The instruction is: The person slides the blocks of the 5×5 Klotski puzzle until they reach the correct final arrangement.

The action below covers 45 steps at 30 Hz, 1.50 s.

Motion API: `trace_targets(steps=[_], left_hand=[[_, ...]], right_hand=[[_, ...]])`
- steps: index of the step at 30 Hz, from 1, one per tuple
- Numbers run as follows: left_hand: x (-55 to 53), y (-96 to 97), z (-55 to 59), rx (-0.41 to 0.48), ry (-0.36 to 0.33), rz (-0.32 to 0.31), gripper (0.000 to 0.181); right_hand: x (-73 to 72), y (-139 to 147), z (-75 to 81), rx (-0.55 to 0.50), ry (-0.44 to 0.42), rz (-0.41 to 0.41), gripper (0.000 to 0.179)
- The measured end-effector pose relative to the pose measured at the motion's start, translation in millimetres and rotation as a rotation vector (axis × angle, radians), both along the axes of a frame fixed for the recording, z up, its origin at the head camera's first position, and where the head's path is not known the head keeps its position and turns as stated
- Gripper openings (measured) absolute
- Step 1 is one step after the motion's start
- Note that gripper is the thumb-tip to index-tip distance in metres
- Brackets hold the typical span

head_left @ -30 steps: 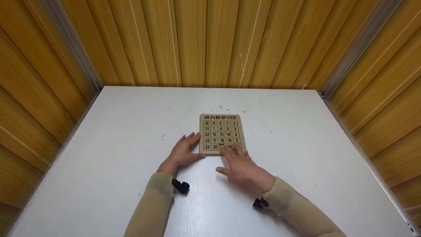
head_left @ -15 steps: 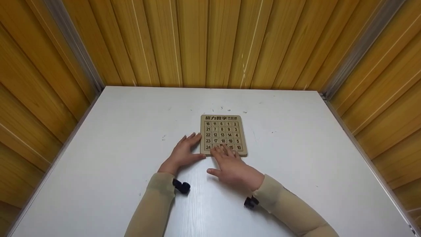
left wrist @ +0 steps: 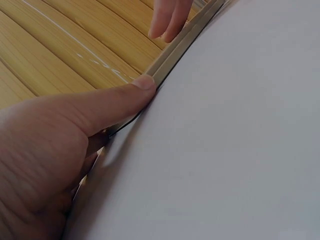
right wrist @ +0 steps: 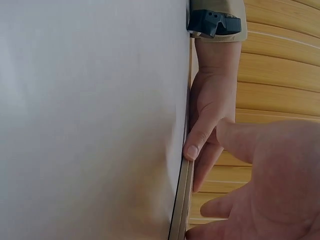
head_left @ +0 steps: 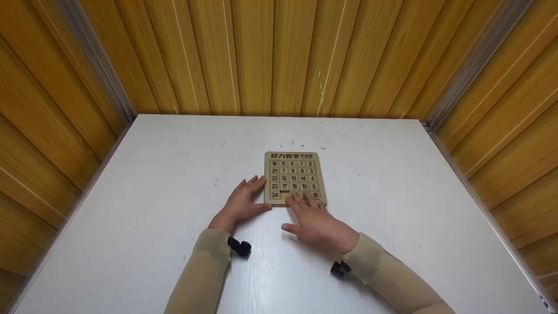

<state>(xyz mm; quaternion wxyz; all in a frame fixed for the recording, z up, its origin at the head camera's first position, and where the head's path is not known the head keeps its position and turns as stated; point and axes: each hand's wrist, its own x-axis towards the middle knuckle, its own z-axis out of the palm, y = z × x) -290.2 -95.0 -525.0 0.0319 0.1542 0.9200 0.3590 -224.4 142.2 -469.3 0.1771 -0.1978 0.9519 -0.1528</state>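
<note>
A wooden number slide puzzle [head_left: 293, 171] lies flat on the table, its printed heading at the far end. My left hand [head_left: 242, 203] holds its near left corner, thumb along the front edge and fingers at the left side. The left wrist view shows that thumb [left wrist: 125, 100] against the thin board edge [left wrist: 182, 47]. Over the bottom row is my right hand [head_left: 322, 224], fingertips on the tiles and thumb held away from the board. An uncovered slot [head_left: 284, 196] shows right of tile 24; the fingers hide tiles beside it. Tile 10 [head_left: 315, 195] remains visible.
The white table [head_left: 183, 148] extends around the puzzle, with small dark marks beyond it. Yellow wood-look panels [head_left: 279, 56] enclose the back and both sides. Each sleeve cuff carries a black wrist camera [head_left: 239, 247].
My right hand went left across the bottom row, then came back slightly right. The open slot shifted from the third column to the second as tile 20 slid right. My left hand stayed put.
</note>
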Motion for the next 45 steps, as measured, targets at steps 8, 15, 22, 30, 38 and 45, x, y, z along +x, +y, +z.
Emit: trace_targets(steps=[8, 15, 22, 30, 38, 45], left_hand=[[-0.3, 0.4, -0.1, -0.028, 0.013, -0.010, 0.088], [-0.8, -0.3, -0.3, -0.012, 0.018, -0.023, 0.088], [0.3, -0.7, 1.4, -0.008, 0.006, -0.013, 0.089], [-1.1, -0.4, 1.0, -0.001, 0.015, -0.011, 0.090], [-1.7, -1.0, 0.2, -0.003, 0.005, 0.007, 0.090], [0.1, -0.9, 0.0, -0.004, -0.011, 0.014, 0.090]], right_hand=[[-2.5, -24, -1.3, -0.002, -0.009, 0.074, 0.087], [-8.6, -31, -3.4, 0.023, 0.024, 0.079, 0.088], [-11.2, -26, -4.0, 0.033, 0.033, 0.081, 0.088], [-9.7, -10, -1.8, 0.035, 0.038, 0.040, 0.088], [-21.3, -12, 0.6, 0.000, 0.034, 0.021, 0.086], [-43.8, -22, -5.0, 0.023, 0.058, 0.008, 0.086]])
